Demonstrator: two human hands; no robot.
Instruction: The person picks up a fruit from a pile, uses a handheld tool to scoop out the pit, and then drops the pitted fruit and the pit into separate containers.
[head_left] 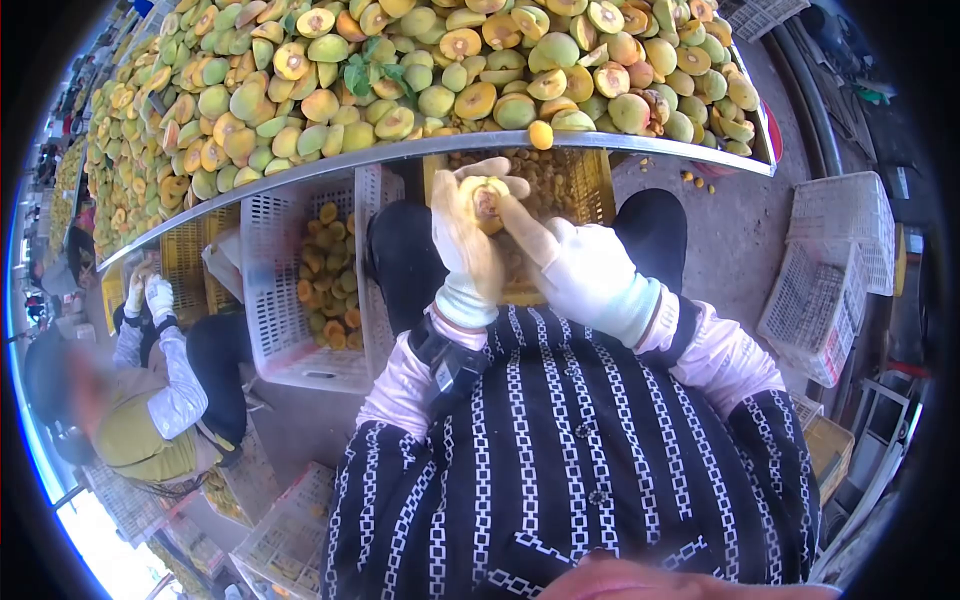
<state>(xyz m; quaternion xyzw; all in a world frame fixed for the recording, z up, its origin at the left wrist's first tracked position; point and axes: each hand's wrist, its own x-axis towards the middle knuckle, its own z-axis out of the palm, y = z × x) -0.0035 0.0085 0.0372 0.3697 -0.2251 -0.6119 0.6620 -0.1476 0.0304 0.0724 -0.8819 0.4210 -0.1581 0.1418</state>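
Observation:
Above a yellow crate (pixel 595 180) I hold a halved fruit (pixel 486 203) with its pit side facing up. My left hand (pixel 462 240), in a stained white glove, is wrapped round the fruit from the left. My right hand (pixel 590 262), also gloved, reaches in from the right, one finger touching the fruit's cut face. Whether the right fingers hold anything more is hidden. Beyond the hands, a metal-edged table (pixel 400 152) carries a large heap of whole and halved fruits (pixel 420 80). One small orange fruit (pixel 541 135) sits on its rim.
A white crate (pixel 275 290) of halved fruits stands left of my legs. Farther left, a co-worker (pixel 150 400) sits with gloved hands at the table. White crates (pixel 820 290) stand at the right. Small fruits (pixel 697 182) lie on the floor beyond my right knee.

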